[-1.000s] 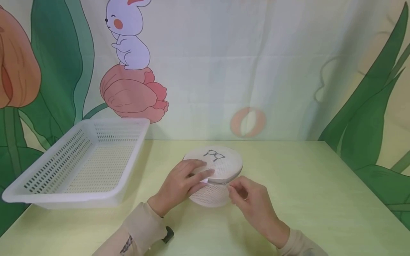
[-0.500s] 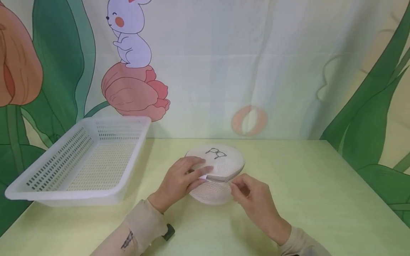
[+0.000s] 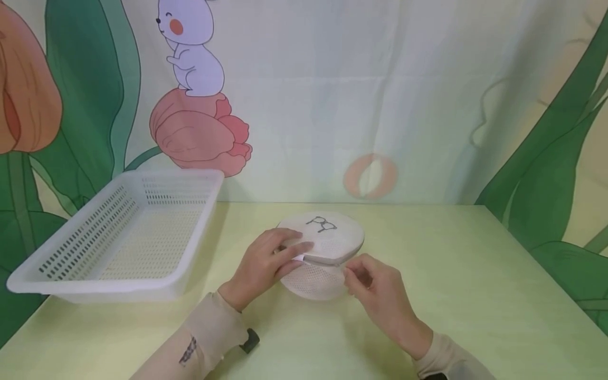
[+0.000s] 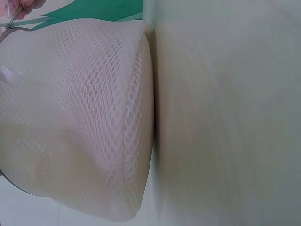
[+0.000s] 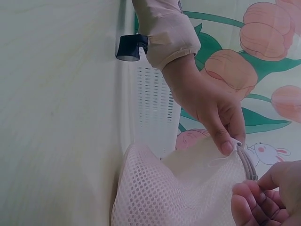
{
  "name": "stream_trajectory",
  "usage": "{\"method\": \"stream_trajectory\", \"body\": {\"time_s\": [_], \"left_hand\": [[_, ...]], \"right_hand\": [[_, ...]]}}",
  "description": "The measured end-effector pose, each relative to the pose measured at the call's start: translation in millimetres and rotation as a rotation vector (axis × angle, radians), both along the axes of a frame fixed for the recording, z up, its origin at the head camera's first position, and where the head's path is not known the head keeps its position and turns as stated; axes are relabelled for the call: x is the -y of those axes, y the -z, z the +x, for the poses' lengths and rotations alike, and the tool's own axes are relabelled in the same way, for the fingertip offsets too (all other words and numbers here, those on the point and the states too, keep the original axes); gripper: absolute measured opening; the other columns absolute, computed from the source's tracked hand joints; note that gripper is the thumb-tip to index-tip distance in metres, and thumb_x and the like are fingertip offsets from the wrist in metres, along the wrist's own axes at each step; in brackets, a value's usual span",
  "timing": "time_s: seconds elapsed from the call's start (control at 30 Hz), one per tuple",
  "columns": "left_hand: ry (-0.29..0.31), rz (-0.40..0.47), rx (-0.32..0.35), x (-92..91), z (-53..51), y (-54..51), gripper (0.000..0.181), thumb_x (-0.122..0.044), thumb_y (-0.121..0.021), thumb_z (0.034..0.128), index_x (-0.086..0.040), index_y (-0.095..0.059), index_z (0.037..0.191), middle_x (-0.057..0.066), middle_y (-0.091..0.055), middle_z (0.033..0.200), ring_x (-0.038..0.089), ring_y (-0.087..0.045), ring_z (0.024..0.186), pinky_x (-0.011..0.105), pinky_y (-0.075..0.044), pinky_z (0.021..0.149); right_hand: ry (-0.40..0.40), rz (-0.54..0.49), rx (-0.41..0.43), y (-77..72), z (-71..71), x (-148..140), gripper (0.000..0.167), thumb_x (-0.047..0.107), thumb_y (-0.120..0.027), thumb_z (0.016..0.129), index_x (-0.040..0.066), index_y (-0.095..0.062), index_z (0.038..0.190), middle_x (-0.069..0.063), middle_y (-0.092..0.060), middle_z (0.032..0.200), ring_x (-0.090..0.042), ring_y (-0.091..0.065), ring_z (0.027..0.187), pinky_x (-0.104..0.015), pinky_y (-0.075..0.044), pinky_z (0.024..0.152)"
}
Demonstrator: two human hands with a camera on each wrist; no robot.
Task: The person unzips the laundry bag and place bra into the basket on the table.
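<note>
The backdrop spans the far side of the scene, printed with tulips, green leaves and, at left, a white rabbit. The pale yellow-green table extends from its foot toward the near side.

On the left of the table sits the white basket, rectangular, with slotted walls and a perforated base. The bag, round and of pale mesh, stands on the table at mid-scene, right of the basket and apart from it. Its flat top faces up; its side bulges unevenly in the left wrist view.

Beige sleeves cover both forearms. The left hand grips the bag at the left of its near rim, fingers lying over the top, thumb against the side just below. The right hand is at the right of the same rim, fingers curled, thumb and fingertips pinching the zip's small pull.

A black fitting projects from the left cuff. The grey zip runs under the near rim, between the hands; its full course is hidden. A dark glasses print marks the top. A white tag shows beside the left thumb.
</note>
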State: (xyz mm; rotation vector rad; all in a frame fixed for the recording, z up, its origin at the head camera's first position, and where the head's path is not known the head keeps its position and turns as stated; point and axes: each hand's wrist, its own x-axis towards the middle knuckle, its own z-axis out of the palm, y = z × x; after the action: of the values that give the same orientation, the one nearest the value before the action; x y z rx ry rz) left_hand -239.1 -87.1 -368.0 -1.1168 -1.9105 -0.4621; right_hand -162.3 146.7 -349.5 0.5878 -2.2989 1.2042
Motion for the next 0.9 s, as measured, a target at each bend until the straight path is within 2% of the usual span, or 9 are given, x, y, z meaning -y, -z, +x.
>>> {"method": "stream_trajectory", "body": {"time_s": [0.3,0.5,0.9], "left_hand": [[0.013,0.019,-0.018,3.5,-6.9,-0.7,0.038,-0.041,-0.043,0.1001,-0.017,-0.07,0.113,0.009,-0.066,0.107,0.023,-0.063,0.1,0.038,-0.054,0.088],[0.016,0.035,0.017,7.2,-9.6,-0.1,0.037,-0.04,-0.043,0.1001,-0.018,-0.068,0.115,0.009,-0.065,0.106,0.023,-0.062,0.098,0.037,-0.053,0.086],[0.005,0.035,0.06,11.4,-8.2,3.5,0.039,-0.041,-0.04,0.1,-0.018,-0.067,0.116,0.01,-0.064,0.107,0.022,-0.061,0.097,0.034,-0.053,0.083]], "right_hand": [[0.015,-0.005,-0.018,-0.3,-1.7,-2,0.008,-0.003,-0.065,0.085,0.004,-0.063,0.081,0.0,-0.065,0.069,0.003,-0.055,0.06,-0.02,-0.052,0.053],[0.016,-0.001,-0.04,-0.3,-3.5,-3,0.01,-0.006,-0.065,0.084,0.004,-0.063,0.081,0.0,-0.065,0.068,0.003,-0.054,0.059,-0.02,-0.052,0.052],[0.03,0.01,-0.019,0.9,-3.3,-4,0.009,-0.003,-0.066,0.084,0.005,-0.063,0.082,0.001,-0.063,0.068,0.003,-0.053,0.059,-0.02,-0.051,0.053]]}}
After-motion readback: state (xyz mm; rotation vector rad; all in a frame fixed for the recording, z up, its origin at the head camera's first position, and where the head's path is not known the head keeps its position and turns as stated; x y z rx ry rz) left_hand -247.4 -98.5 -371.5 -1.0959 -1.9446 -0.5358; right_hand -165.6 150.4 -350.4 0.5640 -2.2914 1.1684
